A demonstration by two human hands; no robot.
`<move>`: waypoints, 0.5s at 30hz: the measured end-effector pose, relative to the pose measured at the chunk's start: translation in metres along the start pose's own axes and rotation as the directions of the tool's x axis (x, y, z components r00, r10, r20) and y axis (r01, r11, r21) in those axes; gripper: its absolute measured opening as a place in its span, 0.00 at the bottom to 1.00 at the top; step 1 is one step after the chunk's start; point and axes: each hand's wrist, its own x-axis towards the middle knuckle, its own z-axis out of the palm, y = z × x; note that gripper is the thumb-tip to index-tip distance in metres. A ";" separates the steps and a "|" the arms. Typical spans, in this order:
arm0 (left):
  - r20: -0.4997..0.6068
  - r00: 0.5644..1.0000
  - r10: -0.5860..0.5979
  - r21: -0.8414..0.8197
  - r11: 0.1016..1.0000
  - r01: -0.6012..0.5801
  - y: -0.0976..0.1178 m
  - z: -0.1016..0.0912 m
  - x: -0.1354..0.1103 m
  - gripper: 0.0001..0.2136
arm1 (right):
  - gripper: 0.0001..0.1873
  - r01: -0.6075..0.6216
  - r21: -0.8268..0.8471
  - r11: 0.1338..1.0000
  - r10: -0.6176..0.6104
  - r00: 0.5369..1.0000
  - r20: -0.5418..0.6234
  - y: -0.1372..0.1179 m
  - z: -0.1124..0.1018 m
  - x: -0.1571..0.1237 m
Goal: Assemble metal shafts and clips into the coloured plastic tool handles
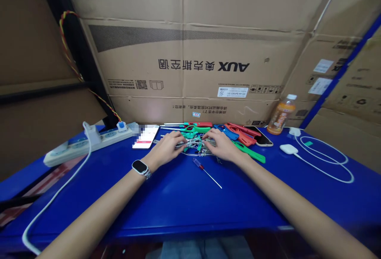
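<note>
In the head view, both my hands are at a heap of lighter parts (195,143), a tangle of metal tubes, green pieces and thin white wires. My left hand (168,147) closes on the heap's left side, its fingertips against metal tubes. From the right, my right hand (220,143) curls its fingers onto the same parts. Which pieces each hand grips is partly hidden. Just in front lies a screwdriver (199,163) with a clear and red handle, its tip toward me. Behind the hands is a red long-nosed lighter (204,124); blue casings (228,132) and red casings (244,136) lie beyond my right hand.
Left stands a lit phone (145,138) near a white power strip (110,135) with a cable. At right are another phone (258,136), an orange drink bottle (281,115) and a white charger (288,149) with looped cable. A cardboard wall (143,44) backs the blue table (166,199).
</note>
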 end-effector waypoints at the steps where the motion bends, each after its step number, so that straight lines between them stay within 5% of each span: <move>1: -0.008 1.000 0.015 0.008 1.000 -0.015 0.004 0.000 -0.002 0.08 | 0.09 -0.010 0.000 1.000 0.010 1.000 -0.009 -0.001 -0.002 -0.008; 5: -0.010 0.996 0.094 0.002 0.996 -0.094 0.019 0.003 0.011 0.08 | 0.11 -0.070 -0.025 0.997 0.069 0.996 -0.055 0.005 -0.013 -0.037; 15: 0.115 0.975 0.188 -0.014 0.982 -0.188 0.061 0.057 0.109 0.08 | 0.20 -0.401 -0.314 0.860 0.390 0.915 -0.101 0.044 -0.045 -0.075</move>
